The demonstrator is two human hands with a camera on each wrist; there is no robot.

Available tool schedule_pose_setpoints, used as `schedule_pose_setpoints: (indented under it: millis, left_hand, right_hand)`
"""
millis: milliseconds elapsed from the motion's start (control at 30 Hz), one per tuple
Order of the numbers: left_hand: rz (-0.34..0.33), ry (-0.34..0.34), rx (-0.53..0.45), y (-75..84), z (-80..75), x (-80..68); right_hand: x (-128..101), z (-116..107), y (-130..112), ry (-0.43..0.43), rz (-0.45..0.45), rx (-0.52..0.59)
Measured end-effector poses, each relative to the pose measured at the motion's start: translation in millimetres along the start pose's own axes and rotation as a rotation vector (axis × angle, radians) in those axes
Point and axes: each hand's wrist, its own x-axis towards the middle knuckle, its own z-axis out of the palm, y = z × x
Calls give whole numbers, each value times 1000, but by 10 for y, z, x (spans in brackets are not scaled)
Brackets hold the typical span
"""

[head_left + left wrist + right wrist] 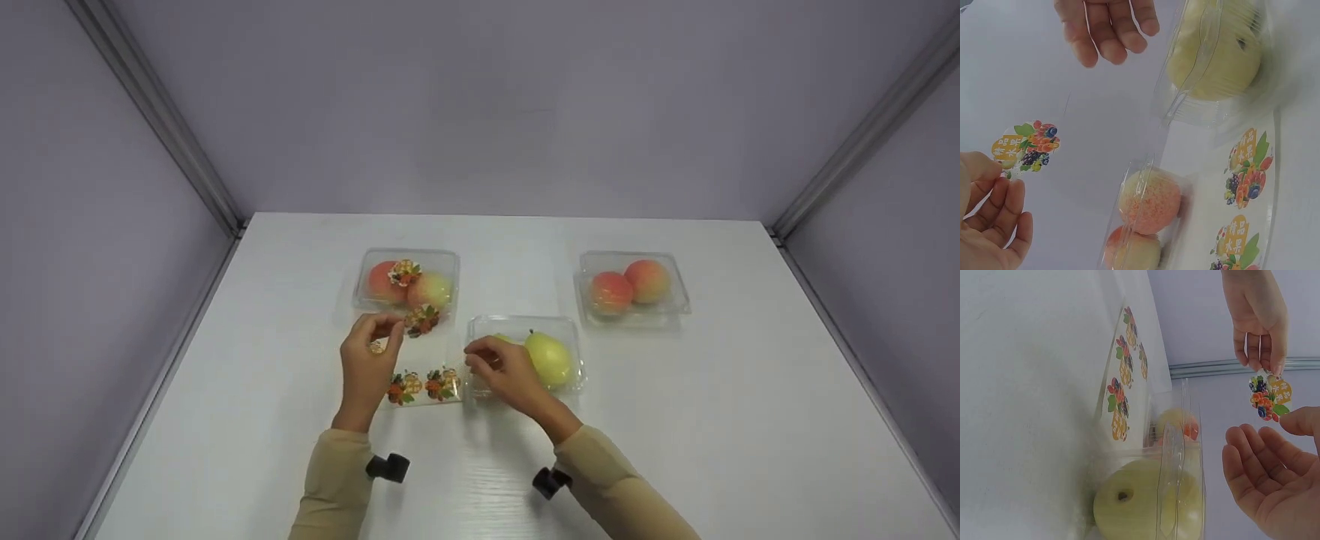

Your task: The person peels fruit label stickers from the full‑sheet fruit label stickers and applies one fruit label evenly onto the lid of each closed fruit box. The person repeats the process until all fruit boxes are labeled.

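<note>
My left hand point(367, 367) pinches the edge of a fruit-print sticker point(1027, 145) between thumb and fingertips, held up above the table. In the head view the sticker's face shows grapes, berries and a yellow label. To the right, my right hand point(510, 371) hovers over a clear clamshell box point(525, 324) of green pears, its fingers loosely bent with nothing between them. Its thumb overlaps the sticker's edge in the right wrist view, but the head view shows a gap. Under the left hand lies a sticker sheet point(424, 397) with several matching stickers.
Behind the left hand is a clear box of peaches point(429, 291) with a fruit sticker point(405, 272) on its lid. Another box with two peaches point(613, 292) stands at the right. Grey walls point(480, 112) enclose the white table point(712, 420) at the back and sides.
</note>
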Motion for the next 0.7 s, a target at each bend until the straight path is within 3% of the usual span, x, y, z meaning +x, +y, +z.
schedule_pose_setpoints:
  millis: [200,467,700]
  left_hand:
    - [29,-56,21,10,65,-38]
    - [-33,-206,-15,62,181,-75]
    - [-48,-292,-38,62,308,-115]
  right_hand:
    - [-1,-146,86,91,31,-22]
    - [-30,-381,255,229,89,-81]
    - [-62,-538,388,273,104,-40]
